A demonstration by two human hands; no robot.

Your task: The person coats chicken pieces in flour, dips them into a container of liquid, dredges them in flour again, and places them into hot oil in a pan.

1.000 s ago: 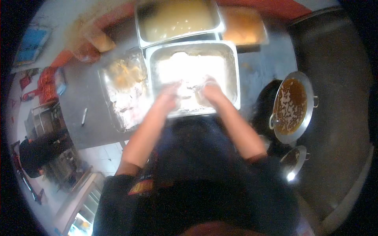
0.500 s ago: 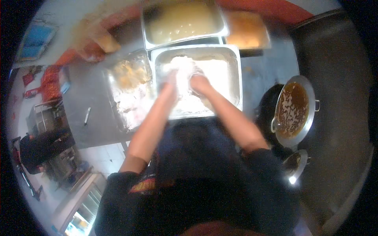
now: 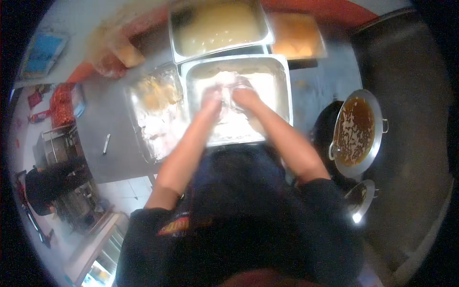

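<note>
Working in white powder (image 3: 265, 91) inside the metal pan (image 3: 285, 95); left hand (image 3: 213, 98) and right hand (image 3: 245, 96) are sitting close together, fingers blurring, so cannot tell whether spread or pinching. Whitened material (image 3: 158, 126) is lying left of the pan, yellowish material (image 3: 158, 93) beyond it seemingly lacking powder; amount remaining is staying undetermined.

grey worktop (image 3: 114, 165) | red strip (image 3: 330, 8) beyond | pale tiled floor (image 3: 126, 191) | lit cabinet (image 3: 104, 260)
</note>
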